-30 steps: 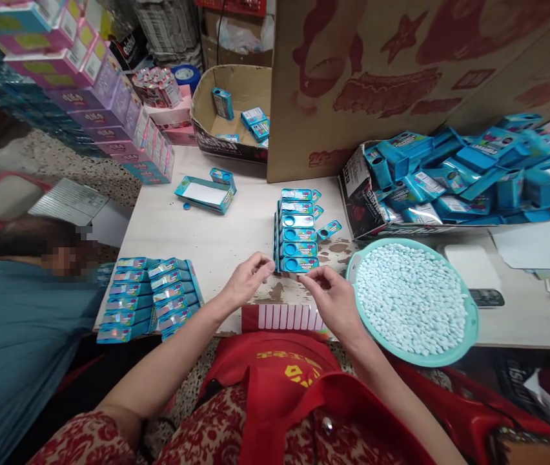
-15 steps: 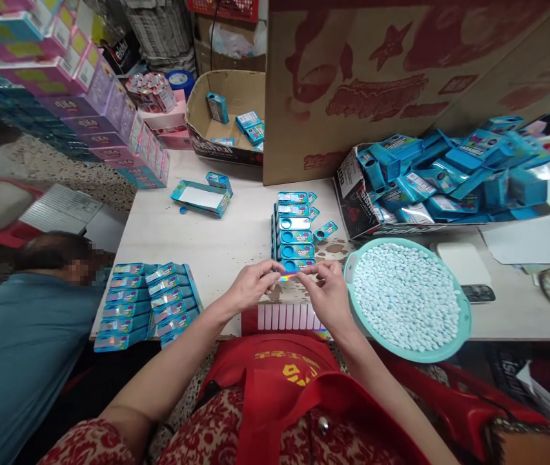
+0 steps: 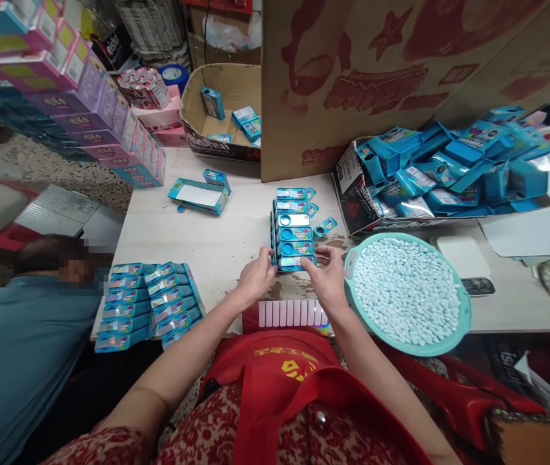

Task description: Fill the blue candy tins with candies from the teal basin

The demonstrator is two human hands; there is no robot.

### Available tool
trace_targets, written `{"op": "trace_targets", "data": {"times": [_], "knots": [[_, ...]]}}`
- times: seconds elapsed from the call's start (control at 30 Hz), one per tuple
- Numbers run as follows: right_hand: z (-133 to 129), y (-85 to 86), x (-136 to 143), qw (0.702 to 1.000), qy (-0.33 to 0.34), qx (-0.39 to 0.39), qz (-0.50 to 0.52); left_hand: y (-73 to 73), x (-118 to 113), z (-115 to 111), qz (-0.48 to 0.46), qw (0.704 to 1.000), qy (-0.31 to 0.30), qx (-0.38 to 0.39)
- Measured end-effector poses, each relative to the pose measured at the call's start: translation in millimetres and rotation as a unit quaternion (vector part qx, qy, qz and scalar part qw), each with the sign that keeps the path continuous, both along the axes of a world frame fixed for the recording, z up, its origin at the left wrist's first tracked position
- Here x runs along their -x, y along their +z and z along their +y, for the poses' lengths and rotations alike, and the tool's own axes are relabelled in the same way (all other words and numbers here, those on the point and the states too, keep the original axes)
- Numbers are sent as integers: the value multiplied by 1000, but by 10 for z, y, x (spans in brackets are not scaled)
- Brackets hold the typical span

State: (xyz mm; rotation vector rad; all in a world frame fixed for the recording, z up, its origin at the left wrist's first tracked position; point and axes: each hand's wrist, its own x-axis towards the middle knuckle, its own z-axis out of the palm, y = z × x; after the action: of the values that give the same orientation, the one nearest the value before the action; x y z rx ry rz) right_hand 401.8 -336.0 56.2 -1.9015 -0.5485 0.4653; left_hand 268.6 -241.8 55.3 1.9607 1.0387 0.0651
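A row of small blue candy boxes [image 3: 295,234] stands on the table in front of me, printed tops upward. Several show a round recess at the left of the top; the nearest candy box [image 3: 296,263] has a shiny strip across it. My left hand [image 3: 258,276] is closed against the left end of this box, fingertips at its side. My right hand [image 3: 327,274] grips the right end, thumb on the top and fingers behind. A sheet with white strips [image 3: 293,314] and a rainbow sheen lies at the table's front edge. Small blue box pieces [image 3: 325,227] lie right of the row.
A turquoise basin [image 3: 465,310] of pale candies stands at right. Behind it, a carton [image 3: 369,216] is heaped with blue boxes. More blue boxes [image 3: 152,303] stand at front left, beside a seated person [image 3: 37,336]. An open blue tray [image 3: 197,196] lies further back.
Both hands have moved from pinching a shiny strip above the nearest box to holding that box's two ends. The strip now lies on its top. The view has shifted slightly.
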Motion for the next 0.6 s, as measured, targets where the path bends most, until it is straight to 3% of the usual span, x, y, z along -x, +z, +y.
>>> {"op": "trace_targets", "data": {"times": [0.1, 0.2, 0.27, 0.33, 0.43, 0.53, 0.6], "knots": [[12, -22, 8, 1000, 19, -2, -17, -39, 17, -156, 56, 993, 9, -103], [18, -60, -2, 999, 18, 0, -43, -81, 17, -231, 132, 981, -67, -124], [-9, -55, -14, 998, 33, -3, -61, -141, 72, -186, 170, 971, -113, -121], [-78, -16, -1, 991, 38, -24, -123, -237, 211, -86, 163, 975, -111, -106], [-233, 39, 126, 957, 56, -94, -270, -426, 547, 38, 102, 989, -105, 14], [-341, -49, 374, 920, 246, -116, -283, -603, 855, 14, 34, 978, -80, 189], [-341, -204, 551, 891, 388, -31, -233, -681, 954, -56, 13, 969, -34, 244]]}}
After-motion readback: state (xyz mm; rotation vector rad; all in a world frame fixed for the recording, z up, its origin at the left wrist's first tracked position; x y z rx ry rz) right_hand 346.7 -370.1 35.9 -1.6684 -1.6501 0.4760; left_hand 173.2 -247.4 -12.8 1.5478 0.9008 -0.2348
